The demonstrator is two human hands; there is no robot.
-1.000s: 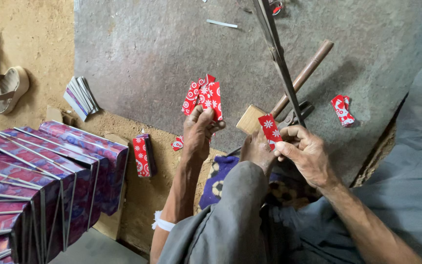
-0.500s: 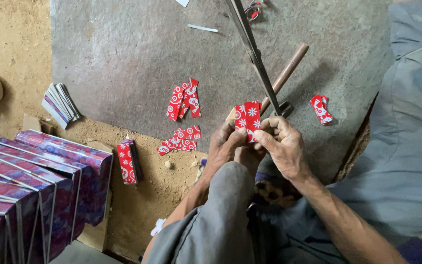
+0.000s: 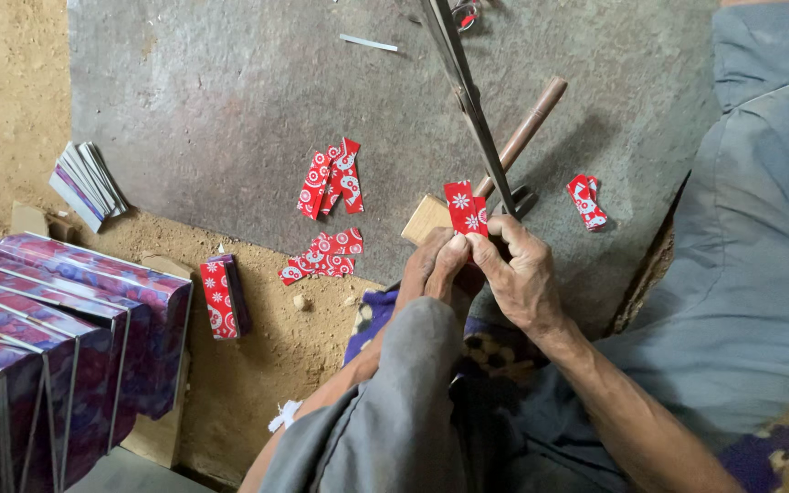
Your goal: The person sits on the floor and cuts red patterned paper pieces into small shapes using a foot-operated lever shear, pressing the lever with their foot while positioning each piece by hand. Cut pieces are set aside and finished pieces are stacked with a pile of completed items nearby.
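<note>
- Both my left hand (image 3: 431,269) and right hand (image 3: 518,274) pinch the red patterned paper strip (image 3: 463,208), fingers closed on its lower end.
- It looks light, thin and floppy, easily creased; I judge it best gripped by the edges.

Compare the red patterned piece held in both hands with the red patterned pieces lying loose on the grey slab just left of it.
The held red piece is a single piece, pinched upright between the fingertips of the left hand and right hand, beside the metal blades. The loose red pieces are several, overlapping and fanned out, lying flat on the grey slab with no hand touching them. Both share the same red sheet with white floral print.
</note>
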